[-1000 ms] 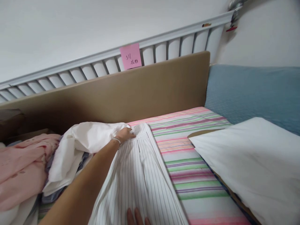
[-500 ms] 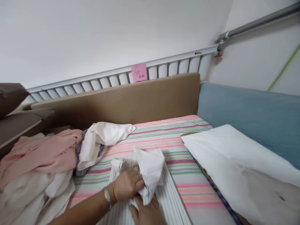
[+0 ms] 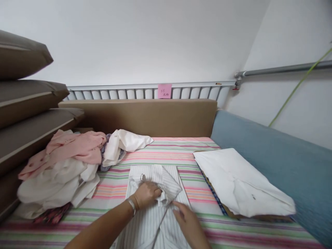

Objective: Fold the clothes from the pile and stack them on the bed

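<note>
A white shirt with thin dark stripes point(image 3: 145, 221) lies lengthwise on the bed in front of me, partly folded. My left hand point(image 3: 147, 195), with a silver bracelet at its wrist, is closed on the bunched collar of this shirt. To the right of it, my right hand point(image 3: 188, 221) has its index finger and thumb apart, the fingertip at the shirt near the collar. Its other fingers are partly hidden. One striped flap of the shirt slants over to a point above the right hand.
Heaped at the left are pink point(image 3: 85, 145) and white clothes point(image 3: 57, 183). A white garment point(image 3: 129, 143) lies behind. Folded white clothing point(image 3: 241, 183) rests in a stack at the right. Brown cushions point(image 3: 31, 93) rise at the left; a blue cushion point(image 3: 259, 145) lines the right.
My view has levelled and pulled back. My right hand has come away from the left, to the right. The white flap that stood up over the shirt now lies flatter, showing its stripes.
</note>
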Demonstrator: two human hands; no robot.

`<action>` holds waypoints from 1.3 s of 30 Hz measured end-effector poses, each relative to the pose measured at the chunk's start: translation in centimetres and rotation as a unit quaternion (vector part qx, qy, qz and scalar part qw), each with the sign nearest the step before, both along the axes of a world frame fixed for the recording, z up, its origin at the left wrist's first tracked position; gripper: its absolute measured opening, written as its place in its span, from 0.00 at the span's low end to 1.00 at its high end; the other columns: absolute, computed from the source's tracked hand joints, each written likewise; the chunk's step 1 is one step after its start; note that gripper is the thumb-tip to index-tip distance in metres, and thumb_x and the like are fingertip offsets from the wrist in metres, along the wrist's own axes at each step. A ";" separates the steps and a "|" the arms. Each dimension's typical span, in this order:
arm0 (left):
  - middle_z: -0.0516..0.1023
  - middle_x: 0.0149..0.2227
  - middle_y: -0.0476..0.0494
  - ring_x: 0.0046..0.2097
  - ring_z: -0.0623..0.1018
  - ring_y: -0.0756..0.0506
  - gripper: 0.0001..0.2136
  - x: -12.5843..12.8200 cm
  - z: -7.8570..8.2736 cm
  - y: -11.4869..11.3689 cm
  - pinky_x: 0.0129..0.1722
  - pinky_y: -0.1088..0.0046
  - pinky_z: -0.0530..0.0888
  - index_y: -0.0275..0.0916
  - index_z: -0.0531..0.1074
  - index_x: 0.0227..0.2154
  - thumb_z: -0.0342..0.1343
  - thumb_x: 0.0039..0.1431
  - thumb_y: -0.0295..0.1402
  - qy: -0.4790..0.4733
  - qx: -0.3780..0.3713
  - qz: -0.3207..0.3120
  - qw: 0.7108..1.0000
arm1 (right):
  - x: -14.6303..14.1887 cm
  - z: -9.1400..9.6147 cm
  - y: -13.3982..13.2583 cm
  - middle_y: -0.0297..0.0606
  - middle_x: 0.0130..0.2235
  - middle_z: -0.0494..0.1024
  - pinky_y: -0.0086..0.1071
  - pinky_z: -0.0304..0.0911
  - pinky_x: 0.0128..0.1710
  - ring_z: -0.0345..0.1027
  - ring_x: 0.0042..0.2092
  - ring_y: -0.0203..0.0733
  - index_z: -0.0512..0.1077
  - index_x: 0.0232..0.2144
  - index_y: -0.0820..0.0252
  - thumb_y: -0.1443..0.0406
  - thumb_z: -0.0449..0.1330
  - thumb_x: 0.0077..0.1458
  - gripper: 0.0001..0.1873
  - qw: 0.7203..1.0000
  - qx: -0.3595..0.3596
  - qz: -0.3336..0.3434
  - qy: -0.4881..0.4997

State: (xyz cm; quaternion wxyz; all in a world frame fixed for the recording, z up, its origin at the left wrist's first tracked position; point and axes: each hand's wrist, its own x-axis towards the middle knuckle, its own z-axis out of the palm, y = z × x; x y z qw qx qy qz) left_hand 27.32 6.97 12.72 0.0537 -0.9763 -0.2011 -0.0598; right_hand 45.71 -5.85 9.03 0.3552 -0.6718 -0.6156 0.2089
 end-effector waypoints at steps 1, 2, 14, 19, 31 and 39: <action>0.74 0.31 0.44 0.34 0.73 0.46 0.02 0.1 -0.1 -0.9 0.35 0.69 0.66 0.37 0.68 0.31 0.51 0.56 0.27 0.001 -0.007 0.023 1.000 | 0.8 -0.3 -0.1 0.44 0.45 0.77 0.37 0.64 0.49 0.71 0.47 0.44 0.73 0.43 0.62 0.59 0.47 0.54 0.21 1.000 -0.011 -0.022 0.015; 0.75 0.32 0.44 0.35 0.73 0.45 0.03 0.2 -0.1 -1.9 0.36 0.67 0.67 0.37 0.68 0.32 0.52 0.54 0.27 -0.004 -0.013 0.053 0.998 | 1.5 -0.4 0.0 0.44 0.44 0.78 0.37 0.65 0.48 0.71 0.46 0.45 0.73 0.43 0.63 0.59 0.46 0.54 0.22 0.999 -0.023 -0.041 0.024; 0.73 0.52 0.48 0.51 0.72 0.46 0.20 -6.1 0.3 -13.4 0.53 0.68 0.68 0.47 0.66 0.51 0.48 0.56 0.27 -0.167 -0.179 0.233 0.941 | -5.0 4.4 3.1 0.50 0.64 0.52 0.53 0.51 0.55 0.47 0.63 0.61 0.59 0.58 0.56 0.69 0.54 0.50 0.31 0.968 -0.019 -0.013 -0.250; 0.65 0.58 0.39 0.59 0.64 0.41 0.24 -7.5 0.1 -10.8 0.58 0.60 0.62 0.40 0.63 0.55 0.52 0.54 0.29 -0.123 -0.157 0.358 0.912 | -2.4 4.3 3.2 0.49 0.49 0.74 0.42 0.58 0.49 0.67 0.50 0.49 0.59 0.58 0.63 0.78 0.41 0.50 0.33 0.973 -0.019 -0.047 -0.226; 0.69 0.56 0.41 0.58 0.65 0.40 0.19 -7.6 -1.0 -10.4 0.56 0.55 0.61 0.42 0.68 0.50 0.50 0.54 0.30 -0.105 -0.179 0.380 0.901 | 4.1 0.8 -1.0 0.41 0.42 0.78 0.34 0.62 0.44 0.70 0.44 0.45 0.72 0.40 0.59 0.60 0.46 0.52 0.19 0.992 -0.026 -0.107 0.063; 0.57 0.63 0.45 0.63 0.56 0.42 0.33 -0.3 0.6 -8.4 0.60 0.55 0.57 0.46 0.57 0.59 0.46 0.48 0.18 -0.131 -0.132 0.216 0.959 | 5.0 2.9 0.6 0.39 0.40 0.77 0.35 0.62 0.40 0.70 0.39 0.44 0.72 0.38 0.57 0.56 0.46 0.54 0.18 0.990 -0.036 -0.124 0.063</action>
